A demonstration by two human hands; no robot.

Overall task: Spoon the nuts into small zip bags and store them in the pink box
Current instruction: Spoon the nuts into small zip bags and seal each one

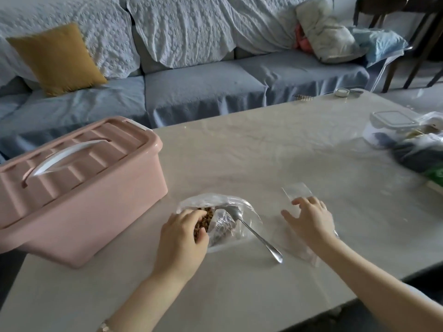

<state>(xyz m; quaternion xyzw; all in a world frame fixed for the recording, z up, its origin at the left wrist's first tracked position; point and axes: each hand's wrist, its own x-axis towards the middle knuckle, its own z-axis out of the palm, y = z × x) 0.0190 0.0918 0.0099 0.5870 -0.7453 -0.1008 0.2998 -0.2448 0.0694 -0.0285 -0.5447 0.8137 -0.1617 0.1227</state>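
The pale, glossy table (263, 152) carries everything. At its left stands the pink plastic storage box with a white handle (79, 188), lid shut. Its near corner seems to overhang the table edge, so a careless elbow could shove it off.

Just right of the box lies the crumpled clear plastic bag of brown nuts (215, 219), its mouth open. The left hand (182, 238) grips the bag's rim with curled fingers; a sharp tug there could spill the nuts across the table.

The right hand (311, 219) rests with its fingers spread and flat on the small clear zip bags (297, 191). These look thin and slippery, so I judge that several may lift at once or slide away.

The metal spoon (254, 232) lies unheld, bowl inside the nut bag and handle on the table; moving the bag could flick it out.
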